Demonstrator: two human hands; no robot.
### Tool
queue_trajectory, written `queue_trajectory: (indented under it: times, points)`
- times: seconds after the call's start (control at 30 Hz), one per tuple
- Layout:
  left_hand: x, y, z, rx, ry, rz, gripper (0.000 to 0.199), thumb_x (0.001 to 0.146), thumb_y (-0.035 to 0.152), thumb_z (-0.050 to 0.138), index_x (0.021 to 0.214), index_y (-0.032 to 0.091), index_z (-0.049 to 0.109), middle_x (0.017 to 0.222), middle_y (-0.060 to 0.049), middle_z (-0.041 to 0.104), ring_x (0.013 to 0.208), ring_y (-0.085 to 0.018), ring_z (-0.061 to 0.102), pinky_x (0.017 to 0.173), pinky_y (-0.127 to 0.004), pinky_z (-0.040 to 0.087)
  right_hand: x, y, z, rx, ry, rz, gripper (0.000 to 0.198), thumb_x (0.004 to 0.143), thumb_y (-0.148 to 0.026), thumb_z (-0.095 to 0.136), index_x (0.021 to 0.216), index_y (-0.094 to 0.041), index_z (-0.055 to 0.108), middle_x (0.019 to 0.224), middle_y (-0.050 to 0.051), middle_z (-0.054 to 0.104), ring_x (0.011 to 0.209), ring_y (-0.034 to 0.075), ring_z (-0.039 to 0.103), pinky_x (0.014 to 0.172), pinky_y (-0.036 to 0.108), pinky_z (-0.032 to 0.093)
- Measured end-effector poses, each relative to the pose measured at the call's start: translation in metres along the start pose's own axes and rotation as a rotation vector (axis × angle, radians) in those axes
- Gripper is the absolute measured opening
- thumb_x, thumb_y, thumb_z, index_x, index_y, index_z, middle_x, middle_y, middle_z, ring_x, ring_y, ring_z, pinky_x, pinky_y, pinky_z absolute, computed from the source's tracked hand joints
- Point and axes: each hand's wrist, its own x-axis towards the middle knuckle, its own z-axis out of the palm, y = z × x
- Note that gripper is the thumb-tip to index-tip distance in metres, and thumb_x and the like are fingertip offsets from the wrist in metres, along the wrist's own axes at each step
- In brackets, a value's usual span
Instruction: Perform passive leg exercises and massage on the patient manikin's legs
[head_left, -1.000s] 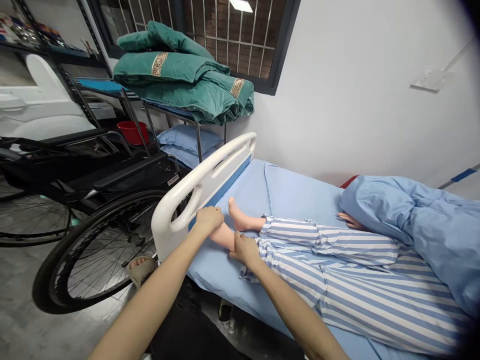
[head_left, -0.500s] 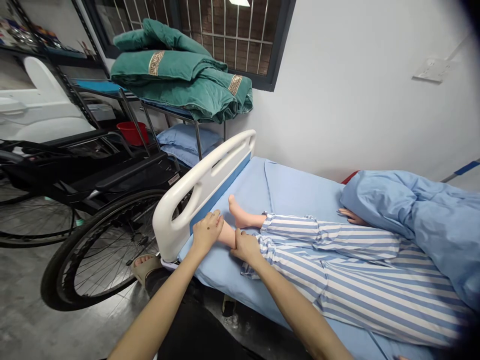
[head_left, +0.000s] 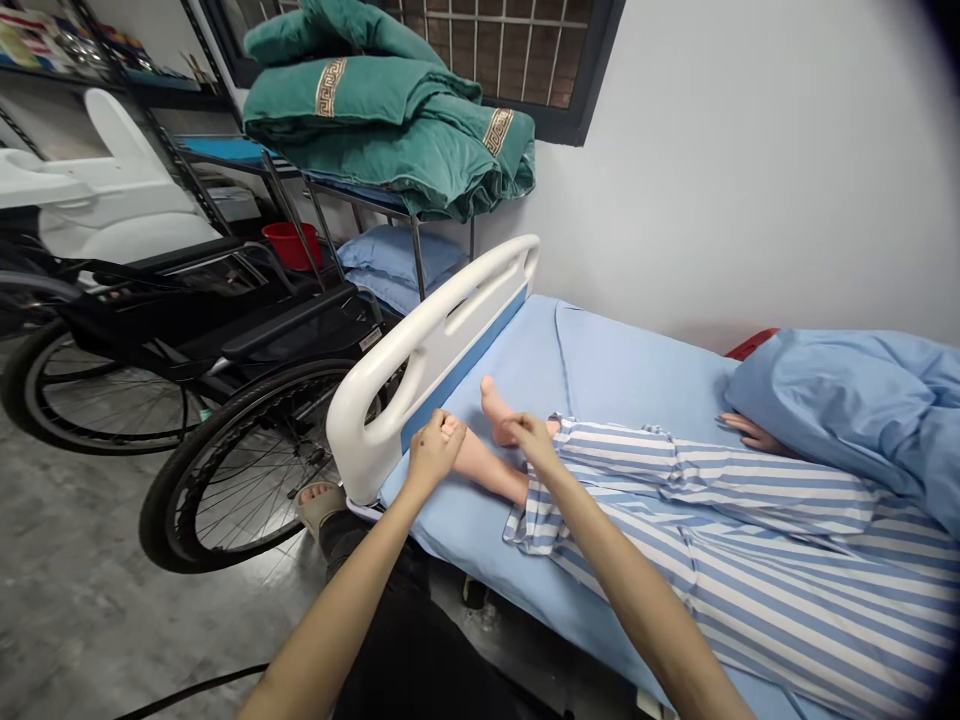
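Note:
Two bare feet of a figure lying on the bed show at its foot end, below blue-and-white striped trousers (head_left: 720, 465). My left hand (head_left: 435, 452) is closed round the toe end of the near foot (head_left: 451, 428), beside the footboard. Its bare lower leg (head_left: 491, 472) runs from there to the trouser cuff. My right hand (head_left: 531, 436) lies over the ankle of the far foot (head_left: 495, 405), fingers drawn together at the heel. That foot points toes up. My right hand hides part of the far ankle.
The white footboard (head_left: 427, 320) rises just left of the feet. A black wheelchair (head_left: 247, 350) stands beyond it. Green folded quilts (head_left: 390, 120) lie on a rack by the window. A blue quilt (head_left: 847, 410) covers the figure's upper part; a hand (head_left: 750, 430) pokes out.
My right hand has let go of the near ankle and moved across to the far ankle. My left hand stays at the near foot. The camera view has shifted slightly.

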Motion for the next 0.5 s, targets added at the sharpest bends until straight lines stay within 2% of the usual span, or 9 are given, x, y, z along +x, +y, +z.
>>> queue_trajectory:
  times: [0.1,0.2,0.27,0.33,0.43,0.5]
  points:
    - [-0.005,-0.003,0.003,-0.119,0.01,-0.003,0.022,0.089,0.044,0.049,0.084,0.022,0.052,0.078,-0.001,0.065,0.073,-0.016,0.06,0.07,-0.026,0.043,0.03,-0.008,-0.005,0.172,0.079,0.028,0.017,0.077,-0.034,0.053,0.075,-0.018,0.058,0.076,0.002,0.062,0.077,0.016,0.058,0.075,0.028,0.048]
    - [-0.009,-0.003,0.003,-0.138,0.034,-0.012,0.023,0.086,0.044,0.052,0.078,0.022,0.052,0.073,0.0,0.062,0.069,-0.015,0.056,0.069,-0.026,0.042,0.063,-0.01,-0.003,0.21,0.082,0.021,0.016,0.078,-0.033,0.054,0.079,-0.018,0.058,0.085,0.003,0.064,0.083,0.015,0.059,0.077,0.027,0.048]
    - [-0.008,-0.005,0.0,-0.18,0.022,-0.016,0.024,0.083,0.044,0.055,0.076,0.021,0.054,0.071,0.0,0.061,0.068,-0.015,0.055,0.068,-0.026,0.041,0.081,-0.005,0.002,0.162,0.074,0.043,0.015,0.081,-0.032,0.05,0.08,-0.018,0.057,0.088,0.004,0.065,0.083,0.015,0.059,0.075,0.026,0.048]
    - [-0.002,-0.009,-0.003,-0.359,0.003,-0.051,0.029,0.08,0.049,0.053,0.075,0.02,0.056,0.071,-0.001,0.06,0.068,-0.015,0.054,0.068,-0.027,0.042,0.092,0.003,0.008,0.006,0.064,0.076,0.017,0.085,-0.031,0.045,0.076,-0.019,0.054,0.084,0.004,0.064,0.078,0.015,0.057,0.07,0.026,0.046]
    - [0.015,-0.013,0.0,-0.824,0.035,-0.299,0.049,0.085,0.06,0.033,0.072,0.019,0.057,0.064,-0.003,0.053,0.063,-0.016,0.051,0.064,-0.029,0.043,0.096,0.015,0.016,-0.228,0.066,0.071,0.028,0.09,-0.033,0.038,0.068,-0.021,0.05,0.076,0.004,0.062,0.071,0.016,0.053,0.067,0.029,0.041]
    - [0.028,-0.009,0.014,-0.996,0.062,-0.501,0.051,0.088,0.056,0.023,0.066,0.02,0.052,0.059,-0.002,0.044,0.058,-0.015,0.046,0.063,-0.03,0.041,0.095,0.021,0.018,-0.308,0.068,0.05,0.033,0.093,-0.035,0.034,0.067,-0.022,0.049,0.076,0.005,0.062,0.071,0.017,0.051,0.067,0.03,0.039]
